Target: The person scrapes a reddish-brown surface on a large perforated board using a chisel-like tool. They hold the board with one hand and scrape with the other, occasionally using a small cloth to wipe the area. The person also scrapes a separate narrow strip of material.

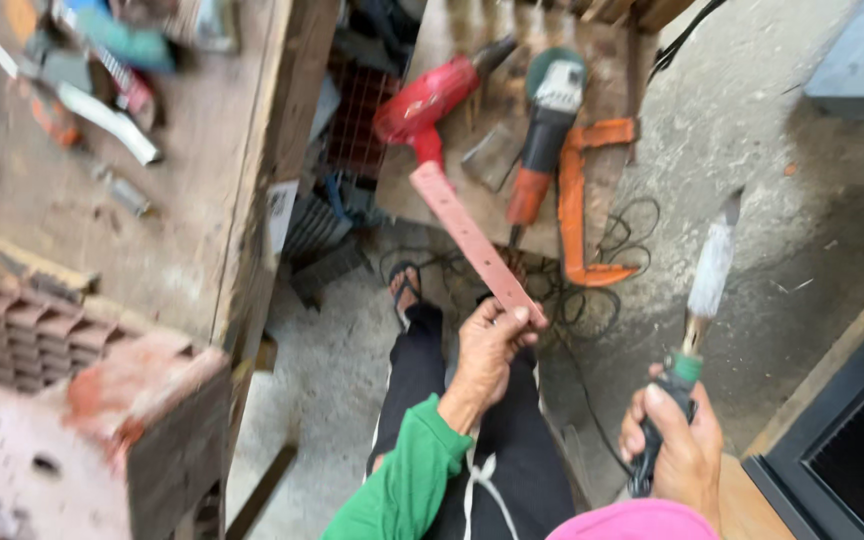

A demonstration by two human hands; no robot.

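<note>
Left hand (490,345) grips a red flat bar (472,240) — long axis pointing up-left; right hand (680,450) clasps a brush (704,290).

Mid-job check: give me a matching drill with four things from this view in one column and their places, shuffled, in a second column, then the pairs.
Things:
1. reddish metal strip
2. soldering iron
3. red power drill
4. orange clamp

Places:
A. lying on the board on the floor, left of the angle grinder
B. held in the left hand
C. lying right of the angle grinder
D. held in the right hand

Pairs: 1-B, 2-D, 3-A, 4-C
</note>
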